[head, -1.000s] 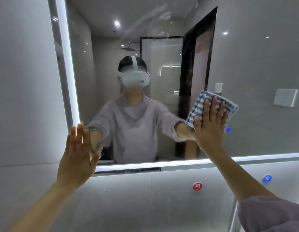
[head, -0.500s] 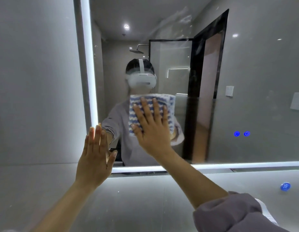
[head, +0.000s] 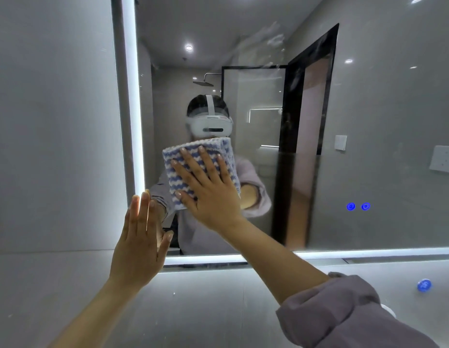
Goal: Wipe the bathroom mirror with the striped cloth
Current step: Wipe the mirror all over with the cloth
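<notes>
- Right hand: fingers spread and straight, palm flat on the striped cloth, pressing it against the mirror. No pinch or curl around the fabric.
- Striped cloth: blue and white wavy bands, folded into a thick pad. It sits in the mirror's lower left part, near the left edge and above the bottom edge. Its top and left margins show past my fingertips.
- Left hand: open, fingers straight and close together, thumb out to the side, holding nothing. It lies at the mirror's lower left corner, with the fingertips over the lit strip and meeting their reflection in the glass. Whether the palm touches the wall tile below, I cannot tell.
- The two hands are near each other but apart.
- Right sleeve: mauve, pushed up, forearm bare.
- Glass condition: pale smears near the top edge.
- Two blue glowing icons sit low in the mirror, towards the right.
- A round blue sticker is on the wall under the bottom edge.
</notes>
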A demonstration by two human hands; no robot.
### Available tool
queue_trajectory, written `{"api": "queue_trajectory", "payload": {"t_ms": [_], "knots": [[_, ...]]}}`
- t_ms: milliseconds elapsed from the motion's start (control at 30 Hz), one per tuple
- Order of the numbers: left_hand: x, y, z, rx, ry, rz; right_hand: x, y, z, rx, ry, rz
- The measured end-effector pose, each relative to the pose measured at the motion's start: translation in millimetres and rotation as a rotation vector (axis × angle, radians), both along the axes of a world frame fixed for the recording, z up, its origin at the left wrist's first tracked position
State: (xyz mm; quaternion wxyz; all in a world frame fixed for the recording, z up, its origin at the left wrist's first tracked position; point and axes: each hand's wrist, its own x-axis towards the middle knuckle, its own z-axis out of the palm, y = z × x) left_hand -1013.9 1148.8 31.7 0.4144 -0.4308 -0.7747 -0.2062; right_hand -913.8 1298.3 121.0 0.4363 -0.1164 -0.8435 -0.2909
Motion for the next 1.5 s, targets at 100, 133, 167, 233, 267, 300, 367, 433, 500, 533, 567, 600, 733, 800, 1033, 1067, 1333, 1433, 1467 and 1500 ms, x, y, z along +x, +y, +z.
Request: {"api": "queue_trajectory", "payload": {"t_ms": [100, 133, 167, 233, 267, 300, 367, 433, 500, 533, 567, 600, 733, 800, 1033, 1067, 1333, 1433, 1467, 1500], "knots": [[4.1, -2.2, 5.7, 0.005, -0.043, 0.000, 19.3, 21.5, 10.8, -0.016, 0.040, -0.019], [5.2, -3.2, 8.0, 0.006, -0.056, -0.005, 26.9, 29.4, 13.8, -0.023, 0.049, -0.030], [6.0, -4.1, 10.7, 0.003, -0.056, -0.008, 35.0, 37.1, 16.8, -0.031, 0.058, -0.045], [7.2, -5.3, 16.9, -0.002, -0.016, 0.001, 51.9, 52.1, 22.7, -0.048, 0.079, -0.074], [7.7, -5.8, 21.3, 0.006, -0.002, 0.009, 60.6, 59.5, 25.5, -0.057, 0.091, -0.087], [8.2, -6.1, 26.7, 0.024, -0.003, 0.021, 69.0, 67.0, 28.2, -0.067, 0.102, -0.099], [9.4, -7.0, 38.4, 0.067, -0.024, 0.052, 85.7, 83.1, 32.3, -0.086, 0.127, -0.119], [9.4, -7.7, 49.9, 0.090, -0.039, 0.077, 102.1, 99.0, 35.5, -0.104, 0.153, -0.144], [8.1, -8.2, 60.7, 0.083, -0.039, 0.098, 117.8, 113.5, 37.4, -0.124, 0.180, -0.165], [7.0, -8.1, 65.8, 0.076, -0.032, 0.105, 125.3, 120.2, 37.7, -0.136, 0.197, -0.169], [5.9, -7.5, 71.0, 0.071, -0.023, 0.106, 132.4, 126.2, 37.6, -0.151, 0.214, -0.174], [4.9, -6.1, 75.7, 0.068, -0.014, 0.103, 139.5, 131.9, 37.5, -0.167, 0.231, -0.180], [5.4, 2.5, 84.7, 0.055, 0.008, 0.079, 163.5, 150.2, 34.9, -0.239, 0.325, -0.194], [4.8, 3.8, 83.4, 0.037, 0.010, 0.099, 172.1, 157.7, 32.4, -0.282, 0.376, -0.211], [-4.0, 4.2, 78.5, 0.033, 0.006, 0.101, 175.2, 165.1, 28.8, -0.343, 0.429, -0.220], [-4.5, 5.3, 77.7, 0.041, 0.009, 0.097, 174.2, 164.7, 28.4, -0.342, 0.436, -0.217], [-7.8, 10.1, 75.3, 0.097, 0.001, 0.062, 145.8, 144.3, 34.4, -0.303, 0.444, -0.185], [-8.8, 10.2, 73.8, 0.114, 0.004, 0.053, 121.4, 125.6, 43.8, -0.258, 0.398, -0.165], [-9.2, 10.8, 73.4, 0.119, 0.008, 0.049, 112.4, 118.9, 46.9, -0.244, 0.389, -0.161], [-9.8, 11.2, 72.7, 0.123, 0.014, 0.044, 103.6, 112.0, 49.8, -0.228, 0.380, -0.159]]}}
